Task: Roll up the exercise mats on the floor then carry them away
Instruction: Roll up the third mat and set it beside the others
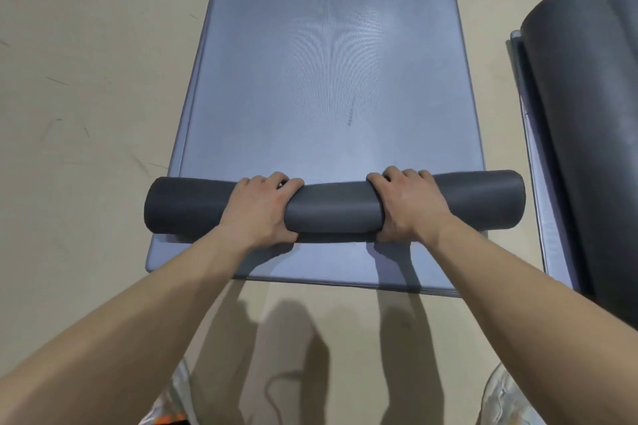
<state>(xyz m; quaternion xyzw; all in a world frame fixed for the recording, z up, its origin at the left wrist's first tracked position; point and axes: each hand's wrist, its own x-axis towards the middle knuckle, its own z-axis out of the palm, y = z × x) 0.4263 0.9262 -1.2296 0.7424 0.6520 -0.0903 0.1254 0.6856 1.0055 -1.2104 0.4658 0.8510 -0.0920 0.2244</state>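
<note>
A dark rolled mat (333, 205) is being gripped by the left hand (260, 205) and right hand (409, 202), fingers curled over it, atop a blue mat (331, 62).

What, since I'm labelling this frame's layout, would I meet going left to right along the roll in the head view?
Bare floor → the roll, its left end → left hand → the roll's middle → right hand → the roll's right end → other rolled mats at the right edge.
</note>
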